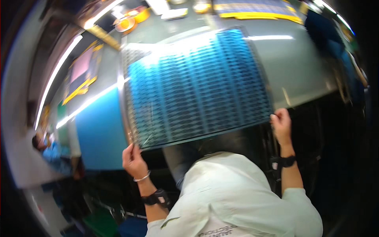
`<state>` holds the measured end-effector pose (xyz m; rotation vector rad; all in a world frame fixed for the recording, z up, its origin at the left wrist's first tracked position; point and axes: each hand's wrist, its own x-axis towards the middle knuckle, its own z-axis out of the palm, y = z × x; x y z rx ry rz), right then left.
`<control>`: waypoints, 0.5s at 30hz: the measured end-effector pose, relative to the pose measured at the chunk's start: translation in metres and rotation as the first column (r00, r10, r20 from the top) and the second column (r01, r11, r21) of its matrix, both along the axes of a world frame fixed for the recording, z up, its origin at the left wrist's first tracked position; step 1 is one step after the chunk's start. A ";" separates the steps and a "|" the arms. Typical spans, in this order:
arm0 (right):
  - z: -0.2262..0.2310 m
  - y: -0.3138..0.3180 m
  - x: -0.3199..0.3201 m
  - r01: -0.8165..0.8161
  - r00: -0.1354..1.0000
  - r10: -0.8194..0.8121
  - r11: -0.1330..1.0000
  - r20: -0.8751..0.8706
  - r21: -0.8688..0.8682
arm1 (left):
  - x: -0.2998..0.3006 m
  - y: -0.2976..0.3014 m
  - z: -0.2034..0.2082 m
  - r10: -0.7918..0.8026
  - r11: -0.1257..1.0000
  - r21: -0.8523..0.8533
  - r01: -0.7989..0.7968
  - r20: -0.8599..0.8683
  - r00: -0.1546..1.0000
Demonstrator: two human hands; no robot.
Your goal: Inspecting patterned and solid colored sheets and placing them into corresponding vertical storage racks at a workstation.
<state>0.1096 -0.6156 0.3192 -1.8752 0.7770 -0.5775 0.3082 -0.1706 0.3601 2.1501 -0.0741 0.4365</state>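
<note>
A large, glossy rectangular sheet (197,91) stretches out in front of me, blue with rows of a dark repeating pattern and a see-through margin. My left hand (135,162) pinches its near left corner between thumb and fingers. At the near right corner, my right hand (281,125) grips the edge in the same way. The near edge overhangs the table front, above my legs. Bright lamp glare washes out part of the far edge. Whether the far part rests on the table or hovers over it, I cannot tell.
The grey-green table (300,67) spreads under and beyond the sheet. A plain blue mat (98,130) lies to the left. Yellow-edged panels lie at the far left (81,69) and far right (256,10). Orange tape rolls (132,19) sit at the back. Another person (57,154) is at far left.
</note>
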 end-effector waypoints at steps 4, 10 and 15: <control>-0.009 -0.002 -0.006 0.035 0.999 -0.037 0.987 0.010 0.154 | 0.002 0.003 -0.010 0.084 0.996 0.018 -0.084 -0.012 0.996; -0.014 -0.008 -0.013 -0.030 0.999 0.025 0.985 0.029 0.167 | -0.009 -0.004 -0.057 0.195 0.977 -0.081 -0.197 -0.029 0.980; -0.005 -0.004 -0.008 0.000 0.998 0.008 0.990 -0.057 0.139 | -0.009 0.001 -0.063 0.176 0.978 -0.102 -0.183 -0.077 0.981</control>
